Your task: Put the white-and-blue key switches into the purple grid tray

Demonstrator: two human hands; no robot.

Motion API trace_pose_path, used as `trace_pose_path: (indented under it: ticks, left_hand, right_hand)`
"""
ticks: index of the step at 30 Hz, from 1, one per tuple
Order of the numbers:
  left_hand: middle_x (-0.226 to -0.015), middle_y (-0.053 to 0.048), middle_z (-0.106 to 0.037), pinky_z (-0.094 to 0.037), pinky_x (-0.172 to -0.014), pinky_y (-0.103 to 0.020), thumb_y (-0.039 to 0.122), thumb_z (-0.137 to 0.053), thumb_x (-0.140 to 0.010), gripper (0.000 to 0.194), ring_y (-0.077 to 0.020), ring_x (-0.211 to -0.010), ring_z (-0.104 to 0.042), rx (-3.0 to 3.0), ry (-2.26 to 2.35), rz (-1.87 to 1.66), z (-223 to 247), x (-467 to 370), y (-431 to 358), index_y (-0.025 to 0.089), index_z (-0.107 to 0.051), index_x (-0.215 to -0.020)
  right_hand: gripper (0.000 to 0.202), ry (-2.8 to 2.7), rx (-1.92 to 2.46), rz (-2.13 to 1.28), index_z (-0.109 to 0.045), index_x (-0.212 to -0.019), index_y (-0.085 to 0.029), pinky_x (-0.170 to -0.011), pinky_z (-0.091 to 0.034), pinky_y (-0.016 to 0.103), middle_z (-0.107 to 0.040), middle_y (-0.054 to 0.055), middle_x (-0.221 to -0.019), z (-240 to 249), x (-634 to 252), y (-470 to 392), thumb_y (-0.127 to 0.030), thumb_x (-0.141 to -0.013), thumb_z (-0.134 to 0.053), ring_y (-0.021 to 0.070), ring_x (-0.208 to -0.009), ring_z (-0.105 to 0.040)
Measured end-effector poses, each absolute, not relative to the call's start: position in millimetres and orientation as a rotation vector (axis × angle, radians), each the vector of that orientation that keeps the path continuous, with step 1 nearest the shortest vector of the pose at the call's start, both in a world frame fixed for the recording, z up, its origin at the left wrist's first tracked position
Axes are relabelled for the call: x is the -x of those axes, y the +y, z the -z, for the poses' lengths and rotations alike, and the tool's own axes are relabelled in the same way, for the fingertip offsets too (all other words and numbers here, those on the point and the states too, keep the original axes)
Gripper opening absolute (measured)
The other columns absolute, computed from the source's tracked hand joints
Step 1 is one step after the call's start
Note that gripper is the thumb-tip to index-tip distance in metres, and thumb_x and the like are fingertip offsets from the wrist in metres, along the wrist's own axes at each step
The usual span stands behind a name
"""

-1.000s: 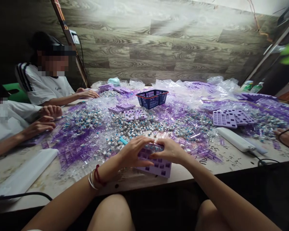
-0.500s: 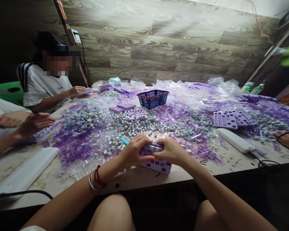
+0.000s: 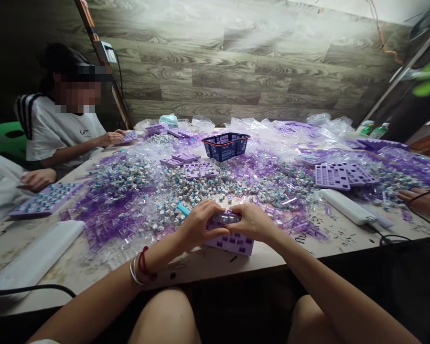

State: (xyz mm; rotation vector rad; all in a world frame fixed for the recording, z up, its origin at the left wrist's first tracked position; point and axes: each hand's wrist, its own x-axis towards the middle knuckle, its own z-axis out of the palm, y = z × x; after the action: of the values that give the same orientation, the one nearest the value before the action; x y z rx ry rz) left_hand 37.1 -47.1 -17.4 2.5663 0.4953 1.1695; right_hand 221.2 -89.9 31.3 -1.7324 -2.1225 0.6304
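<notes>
My left hand and my right hand meet near the table's front edge. Between their fingers and thumbs they pinch a small clear plastic piece, whose exact kind I cannot make out. Directly beneath is a purple plate with square holes, lying on the table and partly covered by my hands. Just beyond my left hand, a light-blue stick points away. Small white-and-blue switch-like parts are heaped behind my hands.
A dark blue basket stands mid-table among purple and clear plastic pieces. White bars with black cables lie at both sides. At left, a co-worker's hand is by a filled purple plate; another person's hand is at right.
The left co-worker's hands have drawn back, uncovering the filled purple plate. The hand at the right edge has reached further in. My hands keep nearly the same pose on the clear piece.
</notes>
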Motion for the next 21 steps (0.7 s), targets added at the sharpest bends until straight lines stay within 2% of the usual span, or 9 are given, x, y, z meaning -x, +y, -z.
trace_pose_path:
  ticks: [4,7,9,11,14,17,21]
  left_hand:
    - [-0.099,-0.009,-0.057,-0.043,-0.083,-0.034,0.045,-0.064,-0.085,0.039,-0.0217,-0.093,-0.052,-2.602,0.504,-1.112,16.4,-36.7,-46.2,0.015,-0.052,-0.107]
    - [-0.105,-0.01,-0.054,-0.043,-0.088,-0.037,0.032,-0.065,-0.083,0.037,-0.0234,-0.099,-0.049,-2.673,0.683,-0.938,17.1,-34.8,-42.5,0.015,-0.049,-0.111]
    - [-0.107,-0.01,-0.054,-0.043,-0.091,-0.038,0.027,-0.066,-0.081,0.038,-0.0244,-0.102,-0.048,-2.721,0.796,-0.835,18.4,-33.1,-39.4,0.015,-0.047,-0.111]
    - [-0.107,-0.011,-0.055,-0.043,-0.09,-0.039,0.028,-0.065,-0.082,0.035,-0.0251,-0.102,-0.05,-2.75,0.894,-0.735,19.2,-32.1,-37.7,0.015,-0.047,-0.109]
    - [-0.097,-0.01,-0.058,-0.045,-0.082,-0.037,0.036,-0.063,-0.083,0.03,-0.0257,-0.092,-0.055,-2.792,1.073,-0.518,17.2,-32.6,-40.9,0.014,-0.05,-0.099]
    - [-0.085,-0.007,-0.057,-0.043,-0.073,-0.035,0.038,-0.061,-0.08,0.027,-0.0242,-0.08,-0.055,-2.849,1.126,-0.331,13.6,-35.2,-48.5,0.015,-0.05,-0.088]
    - [-0.084,-0.006,-0.057,-0.041,-0.071,-0.033,0.036,-0.059,-0.08,0.023,-0.0227,-0.08,-0.054,-2.847,1.065,-0.255,12.9,-38.0,-53.9,0.016,-0.049,-0.084]
  right_hand:
    - [0.015,-2.151,1.69,-0.549,-0.068,-0.069,-0.016,-0.049,-0.03,0.021,-0.059,-0.001,-0.059,-25.4,-226.3,-86.1,-0.032,-0.069,-0.068,0.0129,-0.057,-0.052]
    - [0.026,-2.092,1.544,-0.532,-0.07,-0.089,-0.017,-0.059,-0.041,0.023,-0.07,0.004,-0.078,-20.5,-245.0,-79.4,-0.04,-0.077,-0.066,0.0169,-0.069,-0.061]
    - [0.032,-1.97,1.543,-0.535,-0.068,-0.101,-0.018,-0.067,-0.047,0.026,-0.072,0.007,-0.091,-17.7,-264.2,-74.5,-0.043,-0.085,-0.058,0.0194,-0.079,-0.066]
    - [0.029,-1.895,1.678,-0.398,-0.068,-0.1,-0.017,-0.071,-0.049,0.029,-0.073,0.009,-0.091,-14.1,-283.8,-70.8,-0.039,-0.089,-0.054,0.0211,-0.082,-0.067]
    - [0.021,-1.946,1.818,-0.211,-0.07,-0.098,-0.016,-0.077,-0.05,0.032,-0.073,0.009,-0.093,-5.8,-303.6,-69.3,-0.025,-0.085,-0.057,0.0223,-0.086,-0.068]
    - [0.021,-2.033,1.792,-0.238,-0.07,-0.098,-0.017,-0.08,-0.05,0.031,-0.073,0.008,-0.098,3.0,-307.7,-71.0,-0.018,-0.083,-0.056,0.0215,-0.09,-0.067]
    - [0.022,-2.097,1.848,-0.224,-0.07,-0.098,-0.018,-0.081,-0.049,0.03,-0.072,0.007,-0.102,9.0,-302.0,-72.1,-0.016,-0.08,-0.059,0.0217,-0.093,-0.066]
